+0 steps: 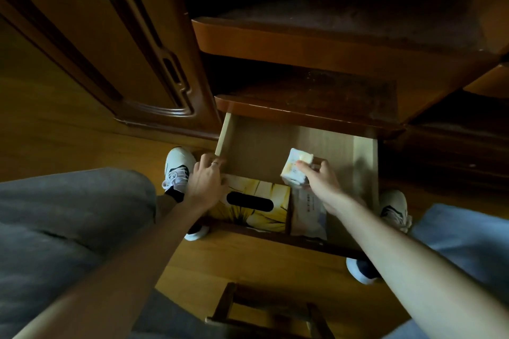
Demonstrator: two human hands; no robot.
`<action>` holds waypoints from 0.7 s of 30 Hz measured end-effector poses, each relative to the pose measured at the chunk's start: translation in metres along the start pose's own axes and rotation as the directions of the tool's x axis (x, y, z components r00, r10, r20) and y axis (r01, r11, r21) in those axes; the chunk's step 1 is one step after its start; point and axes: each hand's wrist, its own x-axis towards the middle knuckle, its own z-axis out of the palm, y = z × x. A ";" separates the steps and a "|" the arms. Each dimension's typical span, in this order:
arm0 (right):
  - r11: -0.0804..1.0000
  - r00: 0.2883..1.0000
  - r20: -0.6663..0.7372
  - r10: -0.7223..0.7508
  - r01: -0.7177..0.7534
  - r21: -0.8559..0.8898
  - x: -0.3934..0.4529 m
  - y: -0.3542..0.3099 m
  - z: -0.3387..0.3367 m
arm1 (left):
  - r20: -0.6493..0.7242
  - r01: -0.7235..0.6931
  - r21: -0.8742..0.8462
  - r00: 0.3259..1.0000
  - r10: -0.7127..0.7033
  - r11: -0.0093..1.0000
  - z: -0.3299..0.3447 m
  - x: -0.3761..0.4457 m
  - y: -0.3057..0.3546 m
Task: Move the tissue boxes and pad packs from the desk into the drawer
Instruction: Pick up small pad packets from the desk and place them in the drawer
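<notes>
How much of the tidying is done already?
Partly done: a yellow flowered tissue box and a white pack already lie in the open drawer. The right hand holds another pack over it; the left hand rests on the box. The desk is out of view.

The drawer (pixel 297 143), light wood inside, stands pulled open. Inside it, against its front left corner, a yellow flower-print tissue box (pixel 256 206) lies flat with its dark oval slot facing up. Just right of the box lies a pale pad pack (pixel 308 215). Above the drawer's middle, a small yellowish-white pack (pixel 296 166) is held tilted.
</notes>
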 end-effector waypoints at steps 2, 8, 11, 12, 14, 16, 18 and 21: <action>0.999 0.999 -0.042 -0.019 0.017 -0.033 0.010 -0.002 -0.004 | -0.058 -0.096 0.120 0.993 0.104 0.988 0.008 0.000 -0.003; 0.962 0.975 -0.218 -0.042 -0.020 -0.273 0.019 0.021 -0.057 | -0.023 -0.435 0.283 0.888 0.459 0.855 0.038 0.010 0.042; 0.945 0.978 -0.195 -0.073 0.006 -0.327 0.009 0.036 -0.070 | 0.087 -0.539 0.286 0.838 0.539 0.792 0.063 0.020 0.085; 0.933 0.982 -0.159 -0.104 0.041 -0.357 0.006 0.040 -0.074 | 0.120 -0.568 0.289 0.820 0.560 0.771 0.071 0.024 0.098; 0.892 0.992 -0.036 -0.122 0.093 -0.442 0.002 0.051 -0.079 | 0.182 -0.588 0.270 0.808 0.560 0.762 0.084 0.033 0.121; 0.830 0.995 0.082 -0.065 0.100 -0.549 -0.003 0.061 -0.083 | 0.260 -0.604 0.276 0.796 0.547 0.747 0.095 0.039 0.134; 0.756 0.985 0.172 -0.003 0.115 -0.644 -0.006 0.070 -0.081 | 0.294 -0.624 0.312 0.781 0.551 0.717 0.103 0.038 0.134; 0.572 0.960 0.267 0.087 0.172 -0.802 -0.008 0.075 -0.071 | 0.204 -0.590 0.377 0.805 0.557 0.714 0.102 0.033 0.116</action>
